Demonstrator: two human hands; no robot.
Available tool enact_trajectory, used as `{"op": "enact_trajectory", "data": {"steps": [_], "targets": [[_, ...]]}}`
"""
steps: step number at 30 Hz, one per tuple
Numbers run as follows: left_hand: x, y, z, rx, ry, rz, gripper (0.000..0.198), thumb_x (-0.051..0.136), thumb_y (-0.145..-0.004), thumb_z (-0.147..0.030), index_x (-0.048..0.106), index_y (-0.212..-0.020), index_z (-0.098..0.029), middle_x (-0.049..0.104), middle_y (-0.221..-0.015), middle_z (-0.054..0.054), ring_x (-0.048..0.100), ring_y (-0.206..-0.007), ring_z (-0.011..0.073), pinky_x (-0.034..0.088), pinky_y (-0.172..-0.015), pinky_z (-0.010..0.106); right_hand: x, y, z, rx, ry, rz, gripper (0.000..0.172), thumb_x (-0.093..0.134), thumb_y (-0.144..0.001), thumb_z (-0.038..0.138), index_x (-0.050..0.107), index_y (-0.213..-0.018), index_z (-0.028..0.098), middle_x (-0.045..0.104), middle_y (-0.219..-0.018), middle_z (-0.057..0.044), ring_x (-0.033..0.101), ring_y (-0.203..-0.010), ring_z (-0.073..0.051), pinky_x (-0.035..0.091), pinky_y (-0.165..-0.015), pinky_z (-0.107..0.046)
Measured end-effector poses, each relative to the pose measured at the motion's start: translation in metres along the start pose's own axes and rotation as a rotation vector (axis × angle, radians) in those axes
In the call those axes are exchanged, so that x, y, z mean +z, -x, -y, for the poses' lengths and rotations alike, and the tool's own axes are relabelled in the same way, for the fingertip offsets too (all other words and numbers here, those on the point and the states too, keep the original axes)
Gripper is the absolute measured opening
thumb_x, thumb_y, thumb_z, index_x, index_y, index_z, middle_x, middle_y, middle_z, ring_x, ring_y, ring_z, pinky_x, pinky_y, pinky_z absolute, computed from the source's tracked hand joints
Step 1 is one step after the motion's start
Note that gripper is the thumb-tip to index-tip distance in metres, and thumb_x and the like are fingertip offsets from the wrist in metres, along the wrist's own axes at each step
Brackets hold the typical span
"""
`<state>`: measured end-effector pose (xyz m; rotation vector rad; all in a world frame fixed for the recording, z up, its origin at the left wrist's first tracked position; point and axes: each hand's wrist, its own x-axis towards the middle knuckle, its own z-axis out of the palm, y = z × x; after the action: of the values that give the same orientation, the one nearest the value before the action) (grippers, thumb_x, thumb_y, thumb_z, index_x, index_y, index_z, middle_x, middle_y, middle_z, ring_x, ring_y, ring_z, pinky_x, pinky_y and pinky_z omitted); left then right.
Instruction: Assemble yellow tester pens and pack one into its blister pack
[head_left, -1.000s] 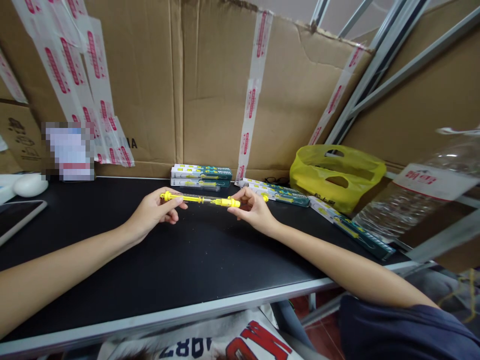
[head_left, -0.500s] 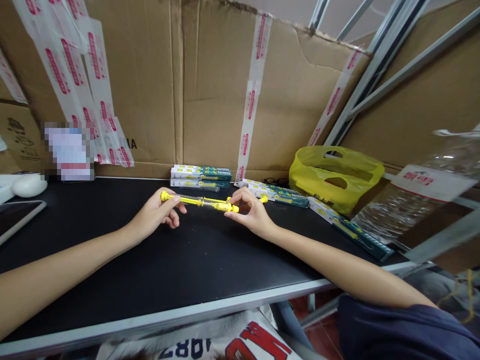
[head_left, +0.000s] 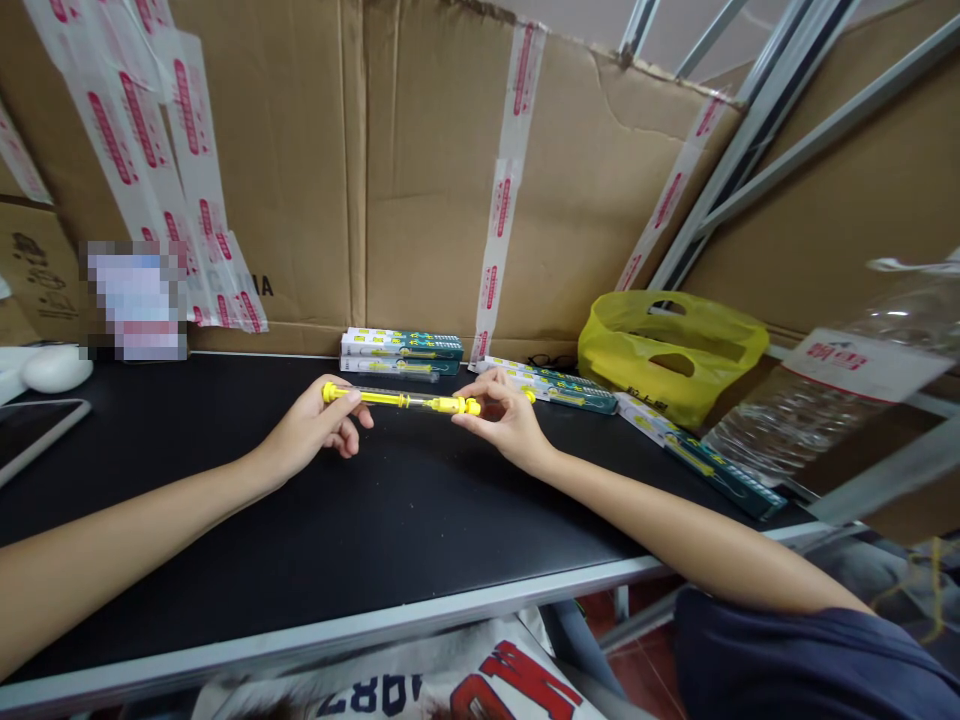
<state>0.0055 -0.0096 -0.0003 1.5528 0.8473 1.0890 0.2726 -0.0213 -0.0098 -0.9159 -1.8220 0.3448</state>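
Observation:
A slim clear tube with yellow end fittings and a yellow rod inside [head_left: 386, 398] is held nearly level above the black table. Closed round its left end is my left hand [head_left: 319, 418], thumb on top and the other fingers curled underneath. My right hand [head_left: 510, 420] pinches the yellow fitting at the other end between thumb and fingers. Past the right fingers a small yellow tip shows; the fingers hide how it joins the tube. Behind the hands lies another clear tube [head_left: 405, 377], in front of stacked green-and-white boxes [head_left: 401, 350].
More printed boxes [head_left: 562, 388] lie at the back, with another box [head_left: 701, 457] angled to the right. A yellow plastic bag [head_left: 667, 350] and a large clear bottle [head_left: 810, 400] stand at right. A white mouse [head_left: 56, 370] and a tablet-like device [head_left: 34, 435] are at left.
The tube's right end has risen slightly, so it lies more level. My right fingers have shifted a little on the yellow fitting. My left hand stays in place.

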Motion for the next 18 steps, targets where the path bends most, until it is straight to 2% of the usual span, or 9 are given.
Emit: {"op": "enact_trajectory", "data": {"steps": [2, 4, 6, 8, 11, 15, 18], "targets": [[0.0001, 0.0000, 0.0001, 0.000, 0.001, 0.000, 0.032, 0.057, -0.082, -0.045, 0.039, -0.092, -0.021, 0.062, -0.071, -0.003, 0.057, -0.046, 0.0092, 0.047, -0.043, 0.022, 0.0001, -0.0002, 0.0011, -0.005, -0.010, 0.001, 0.026, 0.073, -0.072, 0.038, 0.066, -0.090, 0.021, 0.050, -0.084, -0.004, 0.049, -0.075, -0.016, 0.045, -0.054, -0.025], [0.0003, 0.0000, -0.0001, -0.004, 0.004, 0.002, 0.032, 0.057, -0.082, -0.045, 0.038, -0.092, -0.021, 0.062, -0.071, -0.003, 0.057, -0.046, 0.0092, 0.047, -0.043, 0.022, 0.0016, 0.0007, 0.0008, 0.066, -0.108, 0.042, 0.028, 0.071, -0.074, 0.040, 0.062, -0.094, 0.021, 0.050, -0.075, -0.001, 0.047, -0.063, -0.013, 0.043, -0.050, -0.024], [0.0009, 0.0004, -0.0011, -0.008, 0.007, 0.001, 0.032, 0.057, -0.081, -0.045, 0.038, -0.092, -0.021, 0.062, -0.071, -0.003, 0.057, -0.046, 0.0093, 0.047, -0.043, 0.022, 0.0032, 0.0020, -0.0001, 0.141, -0.199, 0.082, 0.031, 0.068, -0.076, 0.041, 0.058, -0.097, 0.021, 0.047, -0.063, 0.004, 0.040, -0.050, -0.009, 0.038, -0.044, -0.023], [0.0018, 0.0012, -0.0029, -0.011, 0.007, -0.004, 0.032, 0.057, -0.081, -0.044, 0.038, -0.092, -0.021, 0.062, -0.071, -0.003, 0.057, -0.046, 0.0092, 0.046, -0.043, 0.022, 0.0035, 0.0023, -0.0007, 0.148, -0.199, 0.081, 0.031, 0.069, -0.076, 0.040, 0.058, -0.097, 0.020, 0.038, -0.056, 0.007, 0.033, -0.045, -0.008, 0.032, -0.042, -0.023], [0.0031, 0.0019, -0.0051, -0.015, 0.005, -0.010, 0.033, 0.058, -0.080, -0.045, 0.038, -0.091, -0.021, 0.062, -0.070, -0.003, 0.057, -0.045, 0.0091, 0.046, -0.043, 0.022, 0.0015, 0.0005, -0.0003, 0.041, -0.066, 0.016, 0.027, 0.072, -0.073, 0.037, 0.063, -0.093, 0.019, 0.032, -0.057, 0.006, 0.031, -0.050, -0.009, 0.030, -0.048, -0.024], [0.0025, 0.0005, -0.0033, -0.013, 0.005, -0.006, 0.035, 0.059, -0.079, -0.046, 0.038, -0.091, -0.021, 0.062, -0.070, -0.003, 0.057, -0.045, 0.0094, 0.046, -0.042, 0.022, -0.0013, -0.0023, 0.0002, -0.048, 0.055, -0.005, 0.024, 0.072, -0.073, 0.038, 0.067, -0.090, 0.021, 0.043, -0.069, 0.000, 0.042, -0.066, -0.014, 0.036, -0.056, -0.026], [0.0012, -0.0011, -0.0002, -0.014, 0.006, -0.006, 0.036, 0.059, -0.079, -0.046, 0.038, -0.091, -0.021, 0.062, -0.069, -0.003, 0.057, -0.044, 0.0097, 0.046, -0.042, 0.022, -0.0013, -0.0018, -0.0017, -0.031, 0.058, 0.011, 0.025, 0.071, -0.074, 0.040, 0.066, -0.090, 0.021, 0.044, -0.070, 0.000, 0.042, -0.066, -0.015, 0.038, -0.056, -0.027]]}}
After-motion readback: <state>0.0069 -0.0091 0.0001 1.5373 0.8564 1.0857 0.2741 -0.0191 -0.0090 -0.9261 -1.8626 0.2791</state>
